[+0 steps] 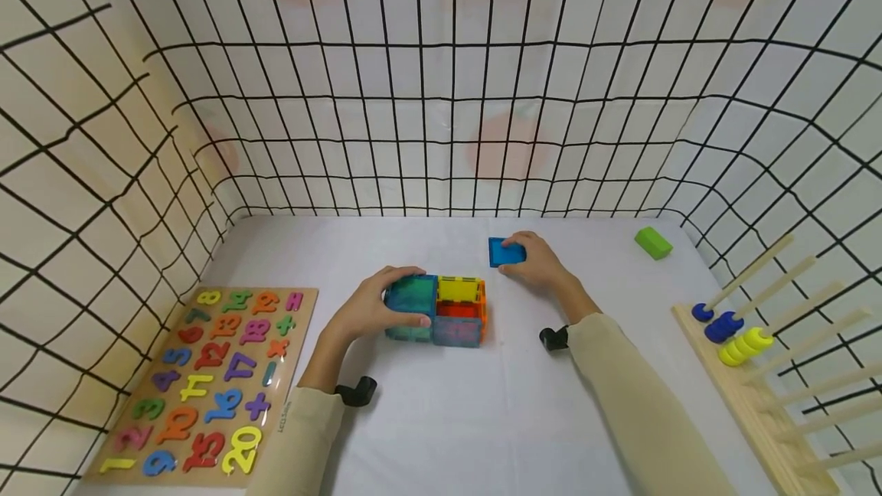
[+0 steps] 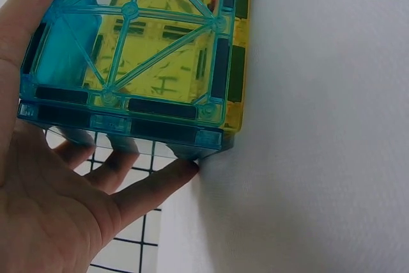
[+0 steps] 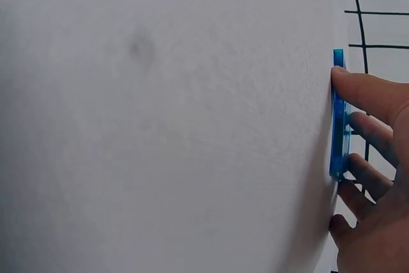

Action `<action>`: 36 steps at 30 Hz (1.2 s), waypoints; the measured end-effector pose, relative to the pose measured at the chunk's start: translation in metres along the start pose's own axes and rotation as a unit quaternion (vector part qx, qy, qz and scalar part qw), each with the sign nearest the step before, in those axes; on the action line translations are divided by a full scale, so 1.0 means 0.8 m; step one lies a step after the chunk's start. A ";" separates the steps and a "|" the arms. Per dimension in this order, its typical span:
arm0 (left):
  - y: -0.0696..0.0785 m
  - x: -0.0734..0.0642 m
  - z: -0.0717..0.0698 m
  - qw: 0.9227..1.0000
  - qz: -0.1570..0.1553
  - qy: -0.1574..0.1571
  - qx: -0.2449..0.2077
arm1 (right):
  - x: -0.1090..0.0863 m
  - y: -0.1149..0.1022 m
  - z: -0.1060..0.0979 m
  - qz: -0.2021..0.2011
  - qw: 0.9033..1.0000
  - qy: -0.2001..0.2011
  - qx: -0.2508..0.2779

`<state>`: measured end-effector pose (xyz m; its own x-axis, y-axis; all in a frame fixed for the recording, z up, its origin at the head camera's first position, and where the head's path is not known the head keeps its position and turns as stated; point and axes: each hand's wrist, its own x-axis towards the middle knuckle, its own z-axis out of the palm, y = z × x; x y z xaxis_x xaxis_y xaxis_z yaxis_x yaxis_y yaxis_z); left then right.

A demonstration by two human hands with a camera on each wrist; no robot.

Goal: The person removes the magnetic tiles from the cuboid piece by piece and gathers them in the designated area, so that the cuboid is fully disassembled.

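At the middle of the table stands a two-part box of see-through magnetic tiles. Its left half is a closed teal cube (image 1: 411, 295), gripped by my left hand (image 1: 361, 311) with thumb on the near side and fingers along the far side. The right half has no lid and shows yellow (image 1: 459, 289), red and orange tiles. Behind and to the right, my right hand (image 1: 539, 260) holds a flat blue magnetic tile (image 1: 505, 252) between thumb and fingers. In the right wrist view that tile (image 3: 339, 126) lies edge-on, close against the white tabletop.
A wooden number board (image 1: 220, 358) with coloured numerals lies at the left. On the right is a wooden peg rack (image 1: 758, 396) with blue and yellow beads. A green block (image 1: 653, 243) sits at the back right. Black wire grid (image 1: 451, 98) walls surround the table.
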<state>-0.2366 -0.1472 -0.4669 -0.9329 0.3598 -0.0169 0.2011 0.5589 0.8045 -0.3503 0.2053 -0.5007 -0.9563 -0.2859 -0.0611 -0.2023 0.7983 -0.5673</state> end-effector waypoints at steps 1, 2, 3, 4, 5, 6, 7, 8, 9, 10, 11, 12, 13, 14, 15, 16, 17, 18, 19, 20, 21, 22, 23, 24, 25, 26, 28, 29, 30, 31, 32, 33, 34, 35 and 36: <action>-0.001 0.000 0.000 1.000 -0.001 0.001 0.000 | 0.000 -0.001 0.000 0.000 1.000 -0.001 -0.001; -0.001 0.000 0.000 1.000 0.000 0.002 0.000 | -0.001 -0.002 -0.001 -0.001 1.000 -0.002 -0.001; -0.002 0.000 0.000 1.000 0.002 0.003 0.000 | -0.002 -0.002 -0.001 -0.002 1.000 -0.004 0.000; -0.002 0.000 0.000 1.000 0.003 0.004 0.000 | -0.003 -0.003 -0.001 -0.003 1.000 -0.004 0.002; -0.002 0.000 0.000 1.000 0.006 0.006 0.000 | -0.004 -0.003 -0.002 -0.003 1.000 -0.004 0.002; -0.002 0.001 0.000 1.000 0.009 0.008 -0.001 | -0.005 -0.004 -0.003 -0.003 1.000 -0.004 0.004; -0.002 0.001 0.000 1.000 0.012 0.010 0.001 | -0.007 -0.003 -0.003 -0.004 1.000 -0.003 0.005; -0.001 0.001 0.000 1.000 0.015 0.011 0.001 | -0.009 -0.003 -0.004 -0.005 1.000 -0.001 0.007; -0.001 0.002 0.000 1.000 0.017 0.013 0.002 | -0.011 -0.004 -0.006 -0.006 1.000 0.001 0.010; 0.000 0.002 0.000 1.000 0.019 0.016 0.003 | -0.013 -0.005 -0.007 -0.007 1.000 0.004 0.014; 0.001 0.002 0.000 1.000 0.021 0.018 0.004 | -0.016 -0.006 -0.009 -0.010 1.000 0.007 0.019; 0.001 0.002 0.000 1.000 0.023 0.021 0.005 | -0.019 -0.008 -0.011 -0.013 1.000 0.010 0.023; 0.002 0.002 0.000 0.999 0.023 0.023 0.006 | -0.023 -0.010 -0.012 -0.016 0.999 0.013 0.029; 0.002 0.002 0.000 0.999 0.025 0.024 0.007 | -0.026 -0.012 -0.014 -0.019 0.999 0.016 0.036; 0.002 0.001 0.000 0.999 0.025 0.025 0.008 | -0.030 -0.014 -0.015 -0.021 0.999 0.018 0.045; 0.002 0.001 0.000 0.999 0.026 0.026 0.009 | -0.034 -0.016 -0.017 -0.025 0.998 0.019 0.050; 0.002 0.001 0.000 0.999 0.026 0.026 0.009 | -0.038 -0.019 -0.018 -0.028 0.998 0.019 0.057; 0.002 0.001 0.000 0.999 0.027 0.027 0.009 | -0.043 -0.021 -0.019 -0.031 0.997 0.018 0.066; 0.001 0.001 0.001 0.999 0.027 0.028 0.011 | -0.047 -0.024 -0.019 -0.035 0.996 0.018 0.077; 0.001 0.001 0.001 0.999 0.031 0.028 0.013 | -0.052 -0.026 -0.020 -0.039 0.995 0.017 0.085; 0.001 0.001 0.001 0.999 0.032 0.030 0.015 | -0.057 -0.028 -0.020 -0.043 0.995 0.017 0.093; 0.001 0.001 0.002 0.999 0.035 0.031 0.014 | -0.061 -0.031 -0.020 -0.049 0.994 0.017 0.099; 0.001 0.000 0.002 0.999 0.037 0.033 0.016 | -0.066 -0.034 -0.020 -0.052 0.993 0.018 0.108; 0.001 0.000 0.003 0.999 0.036 0.033 0.018 | -0.072 -0.036 -0.020 -0.057 0.992 0.017 0.114; 0.001 -0.001 0.003 0.999 0.035 0.033 0.020 | -0.077 -0.037 -0.018 -0.062 0.991 0.015 0.119; 0.000 -0.002 0.004 0.999 0.033 0.033 0.019 | -0.082 -0.039 -0.017 -0.066 0.990 0.012 0.124; 0.000 -0.004 0.004 0.999 0.026 0.032 0.017 | -0.092 -0.044 -0.014 -0.073 0.987 0.006 0.142; 0.000 -0.005 0.005 0.999 0.024 0.032 0.016 | -0.097 -0.046 -0.013 -0.076 0.985 0.004 0.152; 0.001 -0.005 0.005 0.999 0.023 0.033 0.015 | -0.101 -0.048 -0.011 -0.078 0.984 0.001 0.161; 0.001 -0.005 0.005 0.999 0.023 0.035 0.013 | -0.106 -0.050 -0.010 -0.080 0.982 -0.001 0.172; 0.002 -0.005 0.005 0.999 0.024 0.037 0.010 | -0.109 -0.052 -0.009 -0.081 0.980 -0.003 0.181; 0.002 -0.004 0.005 0.999 0.025 0.039 0.008 | -0.113 -0.054 -0.008 -0.083 0.979 -0.004 0.187; 0.003 -0.004 0.004 0.999 0.024 0.041 0.006 | -0.116 -0.055 -0.007 -0.086 0.978 -0.006 0.192; 0.003 -0.003 0.004 0.999 0.024 0.042 0.006 | -0.119 -0.057 -0.006 -0.089 0.977 -0.008 0.194; 0.003 -0.003 0.004 0.999 0.023 0.042 0.005 | -0.122 -0.058 -0.005 -0.091 0.976 -0.010 0.196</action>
<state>-0.2331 -0.1439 -0.4671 -0.9444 0.3212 0.0702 0.2465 0.5505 0.7976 -0.2486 0.1980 -0.4655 -0.9067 -0.4180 0.0558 -0.2685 0.4702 -0.8407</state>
